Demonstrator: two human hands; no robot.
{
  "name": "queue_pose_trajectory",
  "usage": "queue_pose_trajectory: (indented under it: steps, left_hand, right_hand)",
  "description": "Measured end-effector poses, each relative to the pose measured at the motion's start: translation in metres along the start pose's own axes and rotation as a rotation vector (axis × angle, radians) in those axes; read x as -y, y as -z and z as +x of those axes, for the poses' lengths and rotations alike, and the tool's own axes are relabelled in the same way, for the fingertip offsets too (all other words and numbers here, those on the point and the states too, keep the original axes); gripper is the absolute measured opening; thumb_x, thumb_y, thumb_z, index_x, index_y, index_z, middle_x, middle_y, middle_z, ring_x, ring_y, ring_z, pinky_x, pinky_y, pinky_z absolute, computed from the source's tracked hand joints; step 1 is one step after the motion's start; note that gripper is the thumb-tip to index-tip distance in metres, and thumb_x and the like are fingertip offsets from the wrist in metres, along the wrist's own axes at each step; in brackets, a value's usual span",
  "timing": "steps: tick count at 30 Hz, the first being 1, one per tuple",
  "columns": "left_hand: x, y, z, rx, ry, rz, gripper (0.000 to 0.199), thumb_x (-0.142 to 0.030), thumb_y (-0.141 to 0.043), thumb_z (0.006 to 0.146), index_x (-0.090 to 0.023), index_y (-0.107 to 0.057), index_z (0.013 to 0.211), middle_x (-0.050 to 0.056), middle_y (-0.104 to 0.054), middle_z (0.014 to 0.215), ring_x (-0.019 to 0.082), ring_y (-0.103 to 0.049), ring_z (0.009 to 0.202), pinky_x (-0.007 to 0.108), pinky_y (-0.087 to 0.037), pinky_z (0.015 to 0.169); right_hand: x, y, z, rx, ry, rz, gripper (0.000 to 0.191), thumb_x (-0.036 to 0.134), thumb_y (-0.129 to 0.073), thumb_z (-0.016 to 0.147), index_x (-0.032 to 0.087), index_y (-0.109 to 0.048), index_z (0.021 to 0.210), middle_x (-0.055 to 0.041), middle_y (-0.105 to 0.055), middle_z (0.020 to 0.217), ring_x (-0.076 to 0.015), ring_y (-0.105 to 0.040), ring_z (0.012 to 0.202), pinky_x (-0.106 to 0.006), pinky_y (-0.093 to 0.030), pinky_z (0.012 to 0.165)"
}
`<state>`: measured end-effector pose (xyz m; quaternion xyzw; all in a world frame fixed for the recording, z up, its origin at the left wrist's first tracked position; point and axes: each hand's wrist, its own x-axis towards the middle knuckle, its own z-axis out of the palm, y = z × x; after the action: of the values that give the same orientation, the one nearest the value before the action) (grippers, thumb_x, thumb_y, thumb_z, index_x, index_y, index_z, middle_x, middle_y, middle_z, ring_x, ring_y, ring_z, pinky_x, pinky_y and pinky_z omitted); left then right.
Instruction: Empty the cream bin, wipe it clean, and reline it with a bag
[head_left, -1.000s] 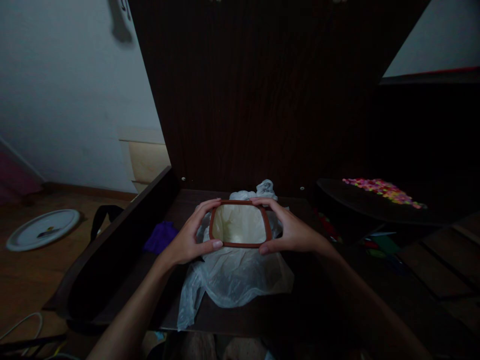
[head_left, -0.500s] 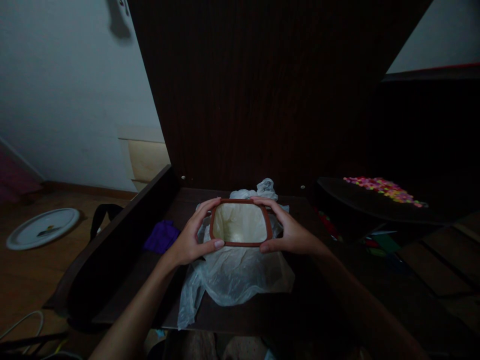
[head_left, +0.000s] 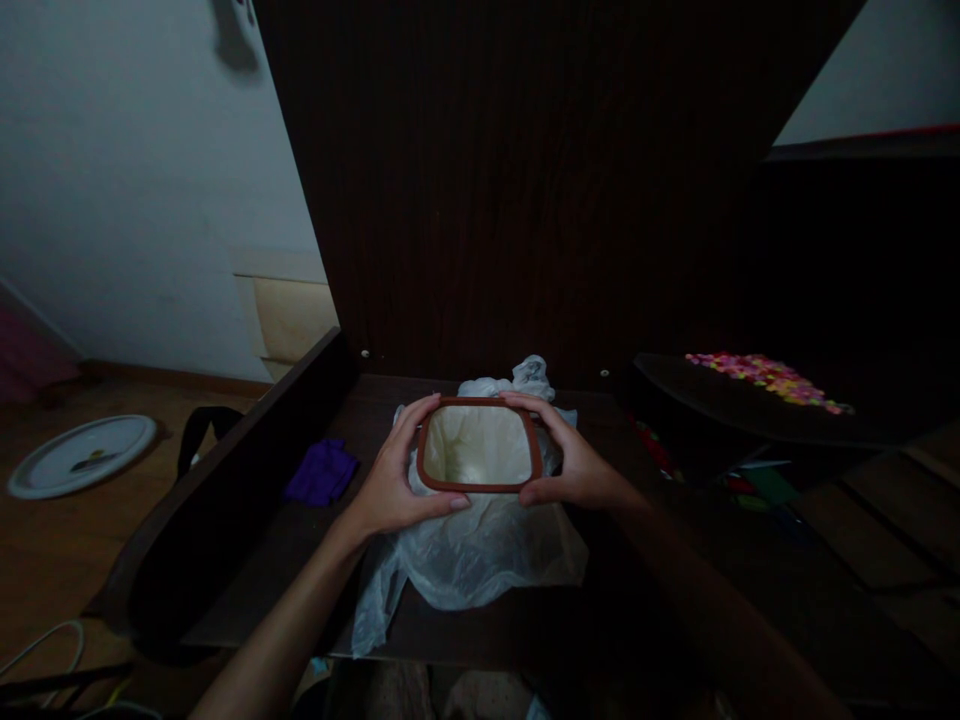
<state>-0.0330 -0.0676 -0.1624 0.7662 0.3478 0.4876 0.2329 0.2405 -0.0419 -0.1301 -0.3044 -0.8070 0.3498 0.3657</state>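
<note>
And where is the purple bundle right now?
In the head view, the purple bundle lies left of centre on the dark surface, between the raised side board and the left hand.

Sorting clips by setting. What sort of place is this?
Probably a room in a home, though the view is dim: dark wood furniture, a brown floor and pink cloth at the left edge.

Dim light. Far left, a pale blue-grey wall [head_left: 150,200] meets a brown wooden floor [head_left: 45,555] at a narrow brown skirting board [head_left: 172,379]; a tall dark-brown wooden panel [head_left: 525,200] rises behind a dark wooden shelf [head_left: 262,590].
</note>
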Motion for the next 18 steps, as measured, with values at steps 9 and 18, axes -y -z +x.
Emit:
queue_pose_trajectory:
  steps: [9,18]
  left_hand:
    - [-0.0023,-0.001,-0.0008,0.0,0.005,0.014,0.104,-0.061,-0.084,0.067,-0.023,-0.035,0.152,0.018,-0.04,0.152,0.04,-0.04,0.142,0.06,-0.033,0.118]
    - [0.0004,0.0,-0.0022,0.013,0.022,-0.038,0.078,-0.069,-0.053,0.09,-0.026,-0.036,0.152,0.016,-0.039,0.156,0.037,-0.036,0.145,0.058,-0.026,0.12]
  right_hand:
    - [0.0005,-0.0022,-0.0015,0.007,-0.023,-0.038,0.105,0.066,-0.086,0.061,0.027,-0.042,0.147,-0.0154,-0.042,0.155,-0.0382,-0.035,0.147,-0.057,-0.024,0.122]
    - [-0.0024,-0.0046,-0.0058,0.019,-0.038,-0.028,0.103,0.063,-0.085,0.065,0.026,-0.037,0.148,-0.0156,-0.035,0.159,-0.0363,-0.029,0.15,-0.056,-0.021,0.124]
